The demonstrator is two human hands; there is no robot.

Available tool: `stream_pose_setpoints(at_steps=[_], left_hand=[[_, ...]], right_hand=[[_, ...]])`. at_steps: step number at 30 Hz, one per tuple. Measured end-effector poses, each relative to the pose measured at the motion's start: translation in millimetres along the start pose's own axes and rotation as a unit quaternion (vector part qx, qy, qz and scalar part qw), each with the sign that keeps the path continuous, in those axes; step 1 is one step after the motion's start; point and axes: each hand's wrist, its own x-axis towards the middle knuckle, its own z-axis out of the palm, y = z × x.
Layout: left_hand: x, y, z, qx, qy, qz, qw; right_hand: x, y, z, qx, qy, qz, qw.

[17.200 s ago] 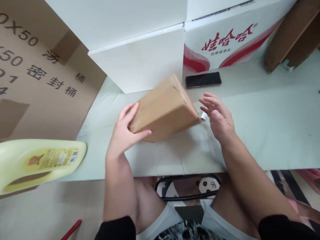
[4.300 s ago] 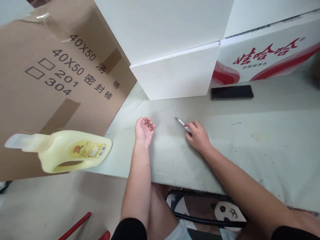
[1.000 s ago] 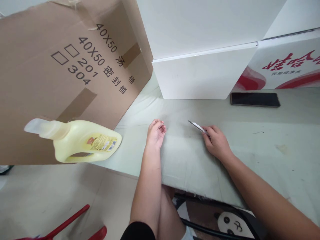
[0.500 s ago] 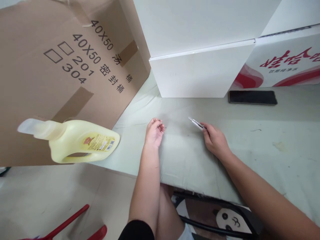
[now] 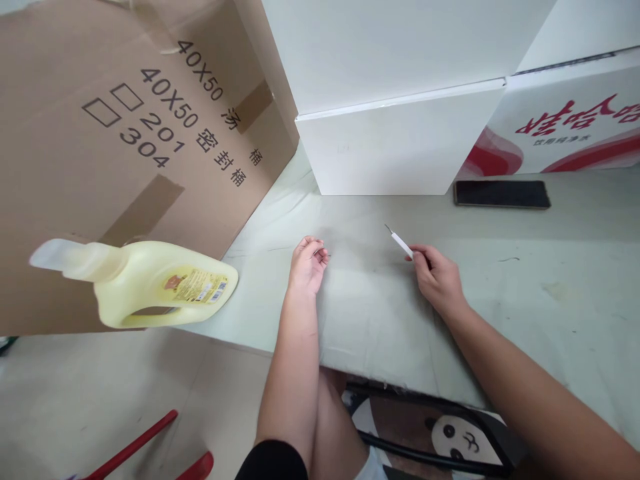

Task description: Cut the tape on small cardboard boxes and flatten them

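My right hand point(image 5: 440, 277) grips a small white utility knife point(image 5: 401, 245) by its rear end. The knife's thin metal tip points up and to the left, above the cloth-covered table. My left hand point(image 5: 307, 263) rests on the cloth to the left of the knife, palm partly turned up. Its fingers are curled and the thumb meets the index finger. Whether anything is pinched there, I cannot make out. A short dark thread or mark shows by its fingertips.
A yellow jug-shaped bottle point(image 5: 165, 260) stands at the table's left edge before a large brown carton point(image 5: 55, 153). Behind my hands stands a white box point(image 5: 395, 147). A black phone point(image 5: 503, 194) lies beside a red-and-white carton point(image 5: 560, 133). Red bars point(image 5: 135, 443) show low left.
The knife has turned in my right hand, so its tip points more steeply away and a plain white side shows. My right hand has shifted slightly right. My left hand keeps its pose.
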Motion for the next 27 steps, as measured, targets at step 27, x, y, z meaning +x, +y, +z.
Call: stream_pose_setpoints(at_steps=[27], left_hand=[[-1,0,-2,0.003,-0.01,0.002,1.0]], right_hand=[[3,7,0,0.113,0.026,0.094,0.989]])
